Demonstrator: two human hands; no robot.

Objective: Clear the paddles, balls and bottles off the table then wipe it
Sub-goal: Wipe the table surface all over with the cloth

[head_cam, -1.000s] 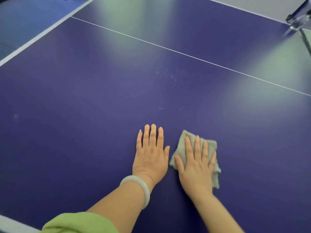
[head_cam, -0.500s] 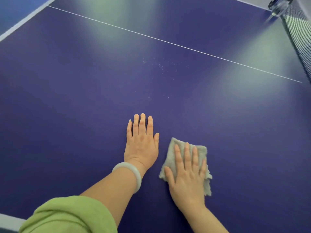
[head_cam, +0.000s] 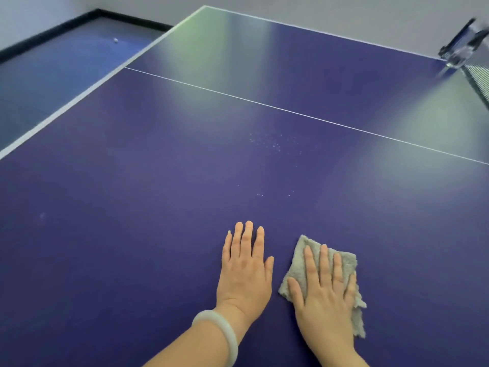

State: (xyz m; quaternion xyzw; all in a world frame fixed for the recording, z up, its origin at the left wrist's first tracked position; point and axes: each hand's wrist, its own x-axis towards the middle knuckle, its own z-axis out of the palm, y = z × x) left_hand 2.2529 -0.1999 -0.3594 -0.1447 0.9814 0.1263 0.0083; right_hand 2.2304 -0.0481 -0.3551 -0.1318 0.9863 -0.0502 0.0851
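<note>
Pressing the cloth [head_cam: 297, 260], long axis pointing away: right hand [head_cam: 326, 300], fingers [head_cam: 323, 260] straight; left hand [head_cam: 244, 274] flat on table [head_cam: 132, 207].

A blue floor [head_cam: 53, 83] fills the corner at ten o'clock. A black strip [head_cam: 47, 35] runs where it meets the pale wall [head_cam: 317, 9] at twelve o'clock. A dark net [head_cam: 479, 80] and its blurry clamp [head_cam: 460, 46] sit at two o'clock. A pale bracelet [head_cam: 222, 332] shows at six o'clock.
</note>
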